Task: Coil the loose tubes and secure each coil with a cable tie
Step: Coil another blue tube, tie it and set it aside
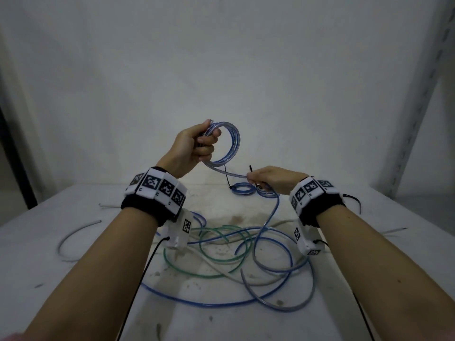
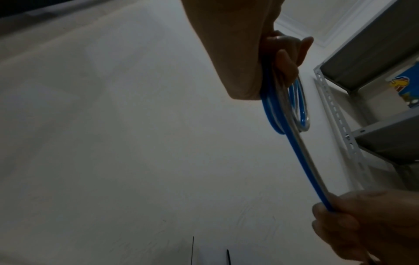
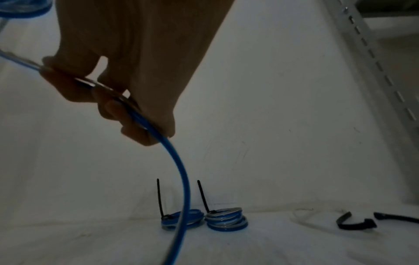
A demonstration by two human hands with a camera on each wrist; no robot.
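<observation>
Right wrist, tied coils [image 3: 225,220], spare ties [image 3: 356,222]

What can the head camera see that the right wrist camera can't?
Only the head view shows the green tube in the loose tangle on the table, and the left hand gripping the coil. Only the right wrist view shows loose black cable ties lying on the table. Both show the right hand holding the blue tube and two tied coils.
</observation>
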